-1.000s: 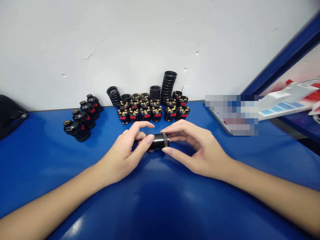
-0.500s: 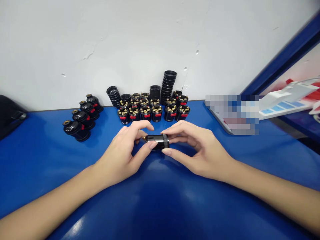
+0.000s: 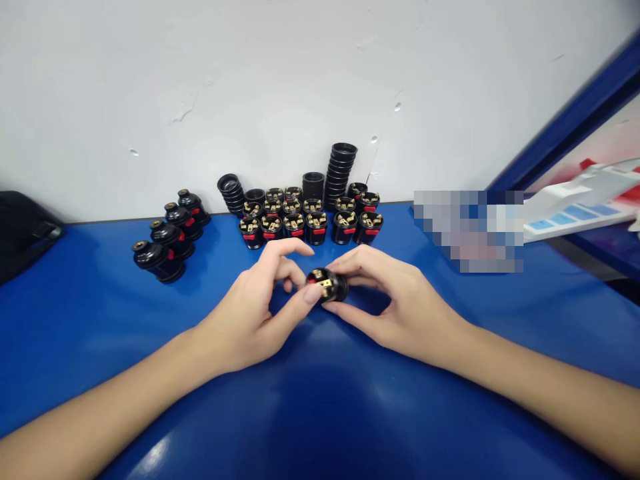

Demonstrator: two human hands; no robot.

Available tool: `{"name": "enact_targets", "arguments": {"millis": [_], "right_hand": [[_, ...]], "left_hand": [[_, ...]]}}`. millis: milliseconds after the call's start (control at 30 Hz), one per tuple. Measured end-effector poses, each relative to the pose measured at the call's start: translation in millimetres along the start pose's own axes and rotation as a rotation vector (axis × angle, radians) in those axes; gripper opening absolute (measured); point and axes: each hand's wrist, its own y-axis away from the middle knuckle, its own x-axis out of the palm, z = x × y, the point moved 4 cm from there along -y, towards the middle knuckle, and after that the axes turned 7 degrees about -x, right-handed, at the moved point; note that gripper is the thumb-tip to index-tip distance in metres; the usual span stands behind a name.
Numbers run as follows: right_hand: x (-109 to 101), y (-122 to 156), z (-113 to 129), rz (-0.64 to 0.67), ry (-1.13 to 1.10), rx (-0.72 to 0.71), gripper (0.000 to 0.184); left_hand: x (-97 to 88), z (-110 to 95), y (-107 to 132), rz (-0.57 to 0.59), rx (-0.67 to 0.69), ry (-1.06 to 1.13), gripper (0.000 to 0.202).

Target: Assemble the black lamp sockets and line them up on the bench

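Between my two hands is a black lamp socket [image 3: 341, 285], its end with brass contacts and a bit of red turned to the left and towards me. My left hand [image 3: 253, 310] grips this end, thumb across the front edge, forefinger raised and curved above it. From the other side, my right hand [image 3: 405, 303] pinches the collar end between thumb and fingers. Beyond my hands stand several open socket bodies [image 3: 317, 230] with brass terminals and red switches. Stacks of ribbed black rings [image 3: 340, 177] rise behind them.
Several capped lamp sockets [image 3: 159, 261] form a slanting row at left on the blue table [image 3: 320, 413]. A black item [image 3: 25, 230] lies at the far left. A blurred-out item [image 3: 470, 233] sits at right, near a blue frame [image 3: 575, 113]. Behind is a white wall [image 3: 280, 80].
The lamp socket has turned from lying sideways so its brass-contact end now faces more towards me. Both hands still hold it. The view has shifted slightly.
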Motion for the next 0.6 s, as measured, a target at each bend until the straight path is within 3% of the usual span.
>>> {"name": "enact_targets", "arguments": {"millis": [133, 300, 467, 600], "right_hand": [[0, -2, 1, 0.035, 0.099, -0.006, 0.022], [2, -4, 7, 0.086, 0.146, -0.026, 0.021], [3, -5, 10, 0.102, 0.143, -0.013, 0.023], [2, -5, 10, 0.114, 0.135, -0.003, 0.023]], "left_hand": [[-3.8, -9, -2, 0.053, 0.079, 0.023, 0.042], [-44.6, -12, -24, -0.179, 0.001, -0.400, 0.029], [-93.8, 8, -49, -0.298, -0.136, -0.740, 0.023], [-116.4, 33, -63, -0.361, -0.095, -0.872, 0.021]]}}
